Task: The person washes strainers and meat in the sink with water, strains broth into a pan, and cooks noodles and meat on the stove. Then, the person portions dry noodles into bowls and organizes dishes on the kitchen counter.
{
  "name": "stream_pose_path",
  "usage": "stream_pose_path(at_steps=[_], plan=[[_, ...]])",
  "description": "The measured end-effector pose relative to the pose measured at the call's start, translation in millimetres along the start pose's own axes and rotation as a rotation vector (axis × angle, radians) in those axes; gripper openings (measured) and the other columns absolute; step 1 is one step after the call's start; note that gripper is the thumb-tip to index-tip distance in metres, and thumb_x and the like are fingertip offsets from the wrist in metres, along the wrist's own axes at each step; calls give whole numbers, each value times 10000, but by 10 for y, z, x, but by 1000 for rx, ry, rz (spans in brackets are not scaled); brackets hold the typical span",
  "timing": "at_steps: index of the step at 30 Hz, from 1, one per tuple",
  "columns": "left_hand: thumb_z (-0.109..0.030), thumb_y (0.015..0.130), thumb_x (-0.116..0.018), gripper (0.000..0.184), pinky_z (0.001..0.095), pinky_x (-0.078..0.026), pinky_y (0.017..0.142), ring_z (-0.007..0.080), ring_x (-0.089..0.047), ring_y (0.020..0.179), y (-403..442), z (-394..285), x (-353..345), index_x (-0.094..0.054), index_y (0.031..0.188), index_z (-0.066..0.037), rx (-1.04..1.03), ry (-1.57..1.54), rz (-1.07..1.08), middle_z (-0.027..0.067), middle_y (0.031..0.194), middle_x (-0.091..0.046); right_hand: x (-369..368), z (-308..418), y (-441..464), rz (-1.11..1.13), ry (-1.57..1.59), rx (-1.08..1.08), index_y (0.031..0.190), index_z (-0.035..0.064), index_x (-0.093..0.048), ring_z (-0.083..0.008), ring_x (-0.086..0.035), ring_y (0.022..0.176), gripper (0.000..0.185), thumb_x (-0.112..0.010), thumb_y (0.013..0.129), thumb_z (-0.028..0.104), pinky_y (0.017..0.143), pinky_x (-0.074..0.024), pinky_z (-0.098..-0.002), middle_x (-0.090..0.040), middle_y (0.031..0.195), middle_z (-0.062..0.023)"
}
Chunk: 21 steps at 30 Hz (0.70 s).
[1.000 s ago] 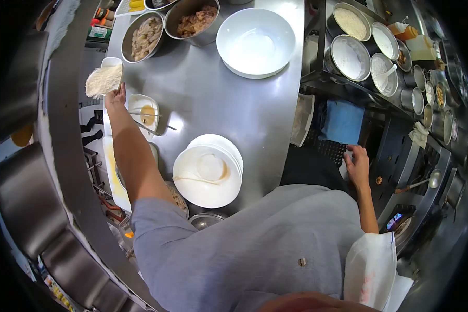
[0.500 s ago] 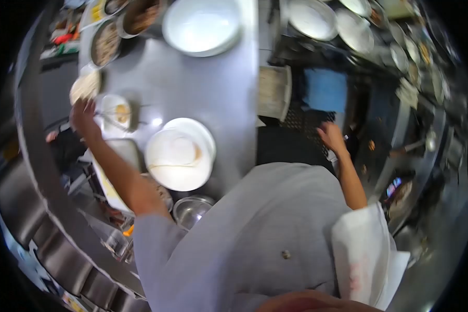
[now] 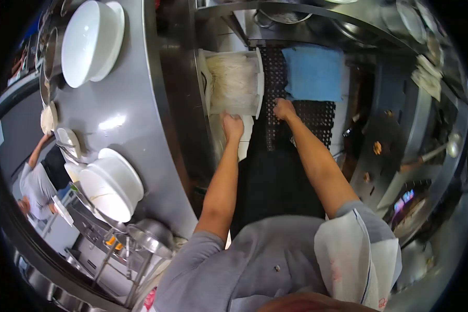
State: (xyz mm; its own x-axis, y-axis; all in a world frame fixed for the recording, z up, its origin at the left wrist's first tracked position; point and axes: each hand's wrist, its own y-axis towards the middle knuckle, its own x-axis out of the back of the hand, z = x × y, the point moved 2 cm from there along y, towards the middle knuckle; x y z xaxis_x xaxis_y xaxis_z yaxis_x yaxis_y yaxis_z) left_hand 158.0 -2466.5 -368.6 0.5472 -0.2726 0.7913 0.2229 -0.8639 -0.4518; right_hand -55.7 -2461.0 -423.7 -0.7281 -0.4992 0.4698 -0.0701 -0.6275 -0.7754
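My left hand (image 3: 232,126) is closed, with its fingertips at the near edge of a white bin (image 3: 260,83) that holds a pale, stringy-looking mass (image 3: 229,78). Whether the fingers grip the rim is unclear. To the right of the bin, my right hand (image 3: 284,109) is held in a loose fist over a black perforated floor mat (image 3: 273,67), with nothing visible in it. A blue sheet or lid (image 3: 314,73) lies just beyond that hand.
On the steel counter (image 3: 140,119) at left are large white bowls (image 3: 80,47), stacked white plates (image 3: 109,184) and a dish of pale food (image 3: 49,118). A co-worker (image 3: 39,184) reaches toward that dish. Stove equipment with a ladle (image 3: 452,145) lines the right.
The view has turned right. My left hand has let go of the dish of pale food and come down to the bin. My right hand has moved inward and curled. A co-worker now shows at left.
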Motion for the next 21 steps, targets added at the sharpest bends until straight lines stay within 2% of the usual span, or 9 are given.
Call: stream_pose_path(at_steps=[1,3,5,8,12,14,17,19,21], plan=[[-35,796,-562,402,420,-408,941,363,-507,1112,298,265,-255,-488,1166,100,21,-1,-22,251,1186,-501,-48,-7,161,53,8,26,1192,10,-555,-354,-520,1130,452,-517,755,118,954,-417,-417,-551,1194,-233],[-16,763,-535,540,453,-318,1031,419,-369,1226,732,615,-501,-372,1252,149,67,247,-102,273,1304,-381,-259,-59,503,111,0,66,1236,-1,-519,-342,-484,1186,503,-516,748,121,995,-384,-409,-515,1253,-237],[-17,761,-535,574,450,-299,1047,429,-342,1243,807,641,-531,-343,1274,153,97,281,-182,265,1332,-358,-514,-70,775,-103,62,99,1244,-39,-485,-344,-497,1169,541,-518,725,114,976,-388,-413,-535,1218,-248],[-20,758,-537,623,446,-278,1064,427,-305,1273,810,643,-490,-306,1311,150,124,317,-199,256,1379,-317,-720,178,954,-138,339,-51,1215,-51,-483,-373,-508,1135,523,-521,725,126,974,-379,-424,-555,1171,-261],[-26,754,-543,646,440,-299,1056,395,-321,1285,792,609,-416,-300,1333,128,119,279,-225,252,1405,-303,-964,481,931,-300,409,6,1096,-32,-537,-441,-520,1062,380,-515,738,92,972,-369,-432,-579,1103,-270],[-29,749,-546,653,436,-308,1052,389,-342,1275,787,722,-439,-303,1336,120,73,296,-236,247,1397,-323,-994,758,1003,-250,310,59,1112,-29,-539,-412,-534,1061,388,-513,740,78,960,-370,-451,-585,1102,-259],[-40,744,-550,658,430,-320,1047,383,-372,1260,778,705,-385,-311,1339,107,78,306,-198,241,1383,-353,-1103,1088,1165,41,-186,562,1219,37,-483,-380,-585,988,469,-505,755,102,903,-388,-502,-632,1026,-212],[-75,742,-561,679,427,-328,1044,373,-370,1269,672,467,-168,-306,1349,91,137,295,-102,244,1391,-344,-938,1183,1044,97,-140,511,1297,67,-427,-396,-566,1017,564,-493,739,108,929,-396,-471,-596,1080,-244],[-85,740,-562,692,420,-323,1050,365,-363,1276,830,852,-476,-298,1355,86,136,256,-102,244,1397,-335,-680,1161,753,118,-94,432,1398,148,-341,-410,-543,1054,688,-484,726,118,954,-408,-442,-561,1128,-278]])
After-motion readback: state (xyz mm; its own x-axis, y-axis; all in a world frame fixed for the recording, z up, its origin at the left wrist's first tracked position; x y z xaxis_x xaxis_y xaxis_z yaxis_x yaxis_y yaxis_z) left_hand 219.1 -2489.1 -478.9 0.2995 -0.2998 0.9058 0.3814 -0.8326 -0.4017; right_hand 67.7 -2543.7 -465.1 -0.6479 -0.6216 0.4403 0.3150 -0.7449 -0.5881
